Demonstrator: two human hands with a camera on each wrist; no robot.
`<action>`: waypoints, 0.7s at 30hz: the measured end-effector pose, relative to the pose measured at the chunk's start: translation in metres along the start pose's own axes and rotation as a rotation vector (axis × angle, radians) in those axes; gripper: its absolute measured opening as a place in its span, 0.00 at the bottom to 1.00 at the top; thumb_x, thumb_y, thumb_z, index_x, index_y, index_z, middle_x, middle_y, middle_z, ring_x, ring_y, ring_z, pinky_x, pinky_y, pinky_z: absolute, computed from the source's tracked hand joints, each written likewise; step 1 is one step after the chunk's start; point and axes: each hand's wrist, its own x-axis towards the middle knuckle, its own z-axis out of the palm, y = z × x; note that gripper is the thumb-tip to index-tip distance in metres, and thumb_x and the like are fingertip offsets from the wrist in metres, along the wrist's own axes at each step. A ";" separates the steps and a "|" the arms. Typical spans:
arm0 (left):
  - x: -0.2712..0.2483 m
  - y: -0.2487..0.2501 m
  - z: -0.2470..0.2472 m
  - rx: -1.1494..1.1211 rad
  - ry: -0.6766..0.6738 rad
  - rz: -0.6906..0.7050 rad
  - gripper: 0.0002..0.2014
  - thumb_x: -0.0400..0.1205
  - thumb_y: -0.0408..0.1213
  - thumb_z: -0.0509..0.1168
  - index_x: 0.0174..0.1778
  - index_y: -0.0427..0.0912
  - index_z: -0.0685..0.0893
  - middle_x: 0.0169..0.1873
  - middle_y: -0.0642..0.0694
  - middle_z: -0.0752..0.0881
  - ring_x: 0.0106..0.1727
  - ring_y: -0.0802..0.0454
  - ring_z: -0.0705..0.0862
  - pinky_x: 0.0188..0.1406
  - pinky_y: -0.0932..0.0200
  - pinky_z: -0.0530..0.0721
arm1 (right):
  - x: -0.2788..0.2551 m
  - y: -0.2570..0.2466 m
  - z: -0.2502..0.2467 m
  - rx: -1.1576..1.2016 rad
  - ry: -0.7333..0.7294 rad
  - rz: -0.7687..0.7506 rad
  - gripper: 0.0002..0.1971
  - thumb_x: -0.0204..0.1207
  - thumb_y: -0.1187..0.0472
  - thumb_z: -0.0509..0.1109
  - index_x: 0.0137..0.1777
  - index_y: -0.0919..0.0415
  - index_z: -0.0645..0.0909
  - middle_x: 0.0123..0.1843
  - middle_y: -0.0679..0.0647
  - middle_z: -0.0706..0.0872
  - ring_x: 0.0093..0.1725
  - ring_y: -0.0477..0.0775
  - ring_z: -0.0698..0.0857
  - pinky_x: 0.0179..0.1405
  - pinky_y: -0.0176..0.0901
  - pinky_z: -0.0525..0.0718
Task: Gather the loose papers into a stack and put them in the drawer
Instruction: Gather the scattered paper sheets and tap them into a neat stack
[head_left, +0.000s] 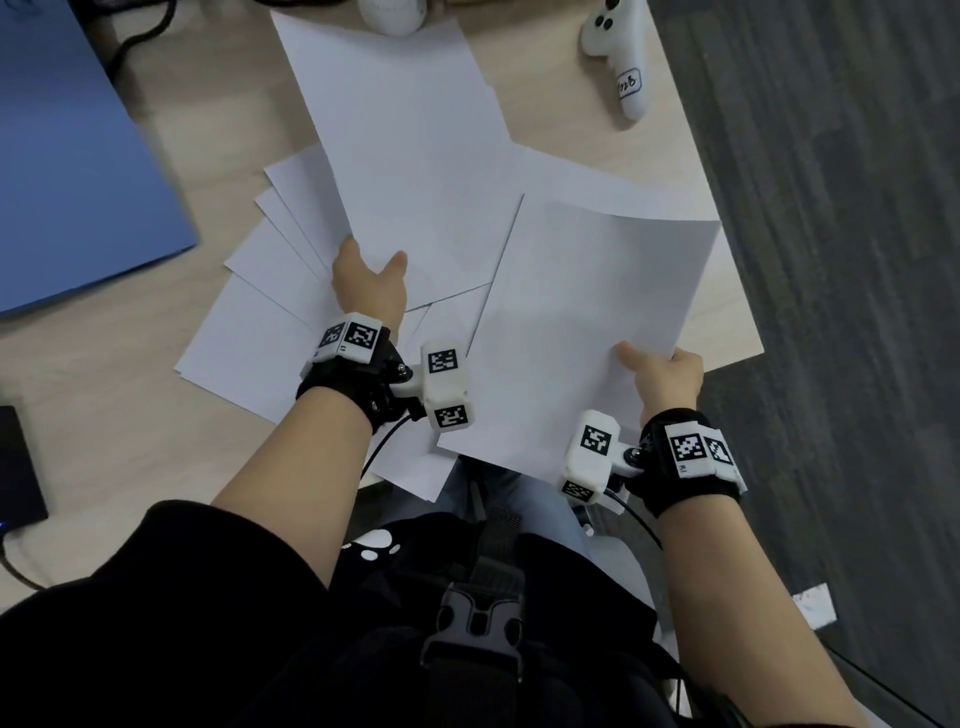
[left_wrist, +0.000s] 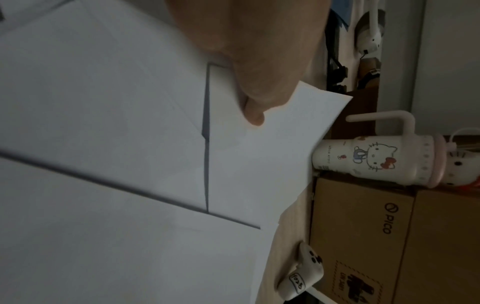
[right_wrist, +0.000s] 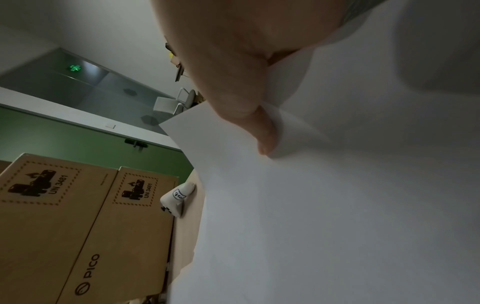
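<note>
On the light wooden desk (head_left: 670, 171) white papers (head_left: 280, 291) lie loosely fanned out and overlapping, some jutting past the near edge toward the person's lap. Left hand (head_left: 370, 283) pinches the near edge of one sheet (head_left: 405, 156), thumb on top and fingers under it; that sheet runs up and away toward the far side of the desk, lifted over the fanned ones. In the left wrist view the thumb (left_wrist: 255, 98) presses down on the sheet's corner. Right hand (head_left: 667, 382) pinches the near right corner of another sheet (head_left: 587, 317), thumb on top, and this sheet curves slightly, its near part hanging off the desk edge. In the right wrist view the thumb (right_wrist: 262, 133) lies on that paper. The two held sheets overlap in the middle. A white controller (head_left: 621, 57) lies at the far right of the desk, well apart from the hands. A blue folder (head_left: 67, 166) sits at the left. Cardboard boxes (right_wrist: 64, 226) stand beyond the desk, and a cartoon-cat tumbler (left_wrist: 374, 158) rests on one of them. No drawer shows in any view
</note>
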 end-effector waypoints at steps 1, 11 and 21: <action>-0.001 0.001 -0.003 -0.001 0.013 0.036 0.13 0.78 0.31 0.67 0.56 0.33 0.78 0.57 0.39 0.84 0.57 0.42 0.83 0.60 0.52 0.82 | 0.000 -0.001 0.000 -0.002 -0.004 0.002 0.07 0.69 0.69 0.75 0.46 0.65 0.83 0.45 0.59 0.85 0.45 0.56 0.83 0.46 0.43 0.79; -0.022 0.008 -0.044 -0.035 0.137 0.296 0.11 0.76 0.30 0.66 0.53 0.34 0.80 0.50 0.45 0.87 0.52 0.44 0.86 0.59 0.48 0.84 | -0.002 -0.002 -0.001 -0.063 0.031 -0.026 0.05 0.69 0.67 0.75 0.42 0.63 0.81 0.43 0.59 0.83 0.42 0.56 0.81 0.44 0.44 0.78; -0.057 0.058 -0.084 -0.052 0.275 0.700 0.14 0.79 0.33 0.64 0.53 0.25 0.79 0.46 0.38 0.89 0.43 0.48 0.85 0.42 0.62 0.79 | -0.026 -0.002 -0.002 -0.010 0.031 -0.138 0.06 0.69 0.67 0.74 0.45 0.66 0.85 0.41 0.58 0.82 0.40 0.54 0.80 0.43 0.44 0.78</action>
